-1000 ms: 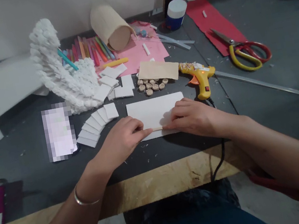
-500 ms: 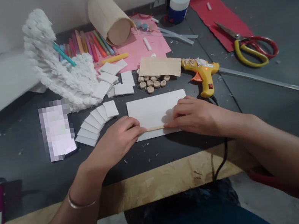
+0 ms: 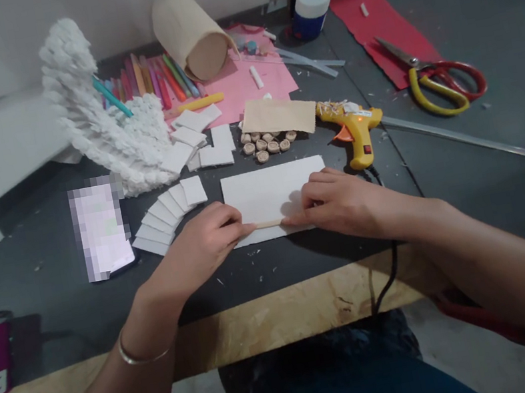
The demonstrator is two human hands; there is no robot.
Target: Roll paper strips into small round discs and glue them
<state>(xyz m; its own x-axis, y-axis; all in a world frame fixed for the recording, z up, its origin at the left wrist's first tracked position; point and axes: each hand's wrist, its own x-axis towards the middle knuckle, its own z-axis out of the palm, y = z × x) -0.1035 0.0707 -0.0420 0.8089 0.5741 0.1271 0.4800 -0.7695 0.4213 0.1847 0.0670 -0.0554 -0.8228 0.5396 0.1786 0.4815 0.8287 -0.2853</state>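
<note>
A flat wooden craft stick (image 3: 267, 223) lies along the near edge of a white foam board rectangle (image 3: 273, 198), which rests on the dark tabletop (image 3: 275, 269). My left hand (image 3: 202, 242) holds the stick's left end with its fingertips and covers that part of it. My right hand (image 3: 339, 203) holds the right end in the same way, its fingers resting on the board. Only the middle of the stick shows between my hands. A yellow hot glue gun (image 3: 355, 129) lies just beyond my right hand, and its cord runs down past my wrist.
Fanned white foam tiles (image 3: 164, 217) lie left of the board, with wood slices (image 3: 261, 147) and a kraft paper sheet (image 3: 279, 115) beyond it. Further back are a white foam sculpture (image 3: 107, 122), a paper roll (image 3: 192, 36), and scissors (image 3: 436, 88) on the right.
My left fingertips have drawn slightly left along the stick, showing more of it. The whole scene has shifted slightly in view with my head; my right hand stays on the stick.
</note>
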